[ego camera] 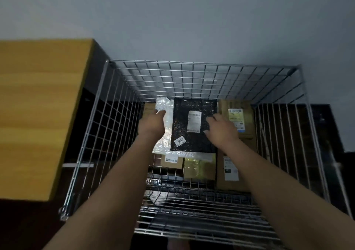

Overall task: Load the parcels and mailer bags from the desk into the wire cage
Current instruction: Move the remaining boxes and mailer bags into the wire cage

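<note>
Grey wall, wire cage, parcels partly under black mailer bag.

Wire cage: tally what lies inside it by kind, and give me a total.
Black mailer bag: 1
Clear mailer bag: 1
Cardboard parcels: 5, one mostly hidden under the clear bag
Total: 7

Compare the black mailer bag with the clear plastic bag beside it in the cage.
The black mailer bag is dark and opaque; the clear plastic bag is pale and see-through. The black one lies on top, overlapping the clear one's right side. The black one carries a 5270 sticker; none shows on the clear one. Both lie flat on boxes in the wire cage.
</note>
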